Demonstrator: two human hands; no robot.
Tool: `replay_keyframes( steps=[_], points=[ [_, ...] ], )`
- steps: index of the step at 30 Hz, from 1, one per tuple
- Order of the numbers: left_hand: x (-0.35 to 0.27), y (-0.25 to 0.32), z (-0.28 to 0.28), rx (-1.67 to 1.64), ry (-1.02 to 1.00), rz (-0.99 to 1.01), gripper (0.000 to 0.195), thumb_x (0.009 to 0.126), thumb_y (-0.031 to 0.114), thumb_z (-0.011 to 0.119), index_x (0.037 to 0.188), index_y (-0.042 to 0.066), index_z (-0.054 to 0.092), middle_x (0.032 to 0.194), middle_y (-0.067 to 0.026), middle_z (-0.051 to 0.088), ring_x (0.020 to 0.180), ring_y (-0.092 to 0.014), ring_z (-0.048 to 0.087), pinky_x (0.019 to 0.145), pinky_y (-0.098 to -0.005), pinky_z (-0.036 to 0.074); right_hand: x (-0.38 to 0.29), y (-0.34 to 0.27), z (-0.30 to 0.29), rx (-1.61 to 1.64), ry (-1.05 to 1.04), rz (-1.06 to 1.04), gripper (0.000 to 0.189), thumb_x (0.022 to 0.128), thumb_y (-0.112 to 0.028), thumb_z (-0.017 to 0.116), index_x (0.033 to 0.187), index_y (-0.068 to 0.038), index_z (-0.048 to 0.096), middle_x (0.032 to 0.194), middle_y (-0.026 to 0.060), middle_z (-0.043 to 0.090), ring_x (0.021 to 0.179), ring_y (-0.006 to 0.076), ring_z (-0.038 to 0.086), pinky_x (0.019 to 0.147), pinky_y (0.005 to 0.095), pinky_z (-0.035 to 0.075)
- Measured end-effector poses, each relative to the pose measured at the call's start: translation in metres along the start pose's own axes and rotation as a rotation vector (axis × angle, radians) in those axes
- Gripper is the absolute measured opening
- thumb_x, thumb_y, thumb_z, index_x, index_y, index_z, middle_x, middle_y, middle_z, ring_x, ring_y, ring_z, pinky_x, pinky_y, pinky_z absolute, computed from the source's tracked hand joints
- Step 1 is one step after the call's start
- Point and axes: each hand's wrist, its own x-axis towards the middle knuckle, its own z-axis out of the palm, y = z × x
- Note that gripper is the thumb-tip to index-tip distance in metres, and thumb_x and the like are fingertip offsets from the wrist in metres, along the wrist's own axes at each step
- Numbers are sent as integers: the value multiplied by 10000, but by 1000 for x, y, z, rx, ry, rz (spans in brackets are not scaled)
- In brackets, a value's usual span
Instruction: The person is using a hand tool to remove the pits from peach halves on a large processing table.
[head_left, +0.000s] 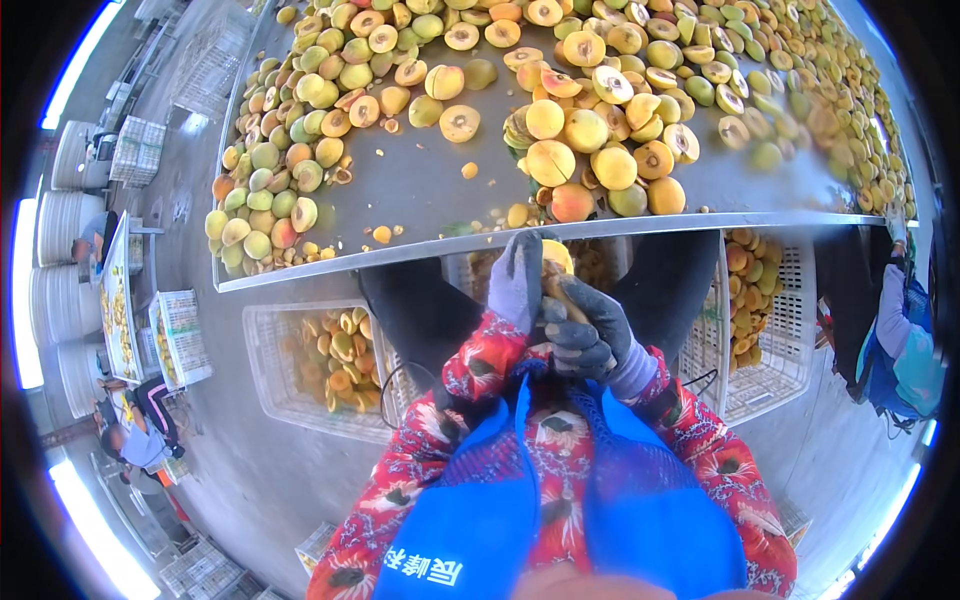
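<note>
Both hands wear grey-coated work gloves and meet just below the front edge of a metal table (420, 187). My left hand (517, 281) grips a yellow stone fruit (556, 256), likely an apricot or peach; the fingers hide part of it. Closed around a small tool with a brownish handle (574, 304) is my right hand (592, 334). The tool's front end is against the fruit and cannot be made out clearly. Beyond the hands, a pile of whole and halved stone fruit (585, 131) covers part of the tabletop, some halves with their pits showing.
A white plastic crate (274, 375) with fruit halves stands left of my legs, another crate (776, 390) with fruit to the right. Between my knees sits a further container (600, 259). A co-worker (904, 337) is at the table's right end; other people (142, 442) sit far left.
</note>
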Motion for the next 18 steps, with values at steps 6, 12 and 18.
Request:
replay_keyframes(
  steps=[6,12,18],
  points=[
    [-4,12,-7,66,-141,161,400,1016,345,406,1080,-9,581,925,-114,657,796,-176,641,721,-311,531,0,2,-3,94,-153,53,433,1003,-455,361,930,-53,506,576,-6,444,304,45,331,266,184,276],
    [4,-23,-13,25,62,178,379,973,375,503,1002,14,615,874,-81,653,769,-167,625,696,-299,512,2,12,4,-546,146,-156,402,993,-443,407,877,-65,482,504,-10,401,297,65,293,296,217,261],
    [6,-26,-66,-66,238,66,483,954,498,484,1110,52,583,875,-85,656,663,-172,613,555,-262,487,-11,-1,15,-691,462,-210,390,989,-426,452,905,-53,533,524,3,426,333,64,349,304,203,256]
  ],
)
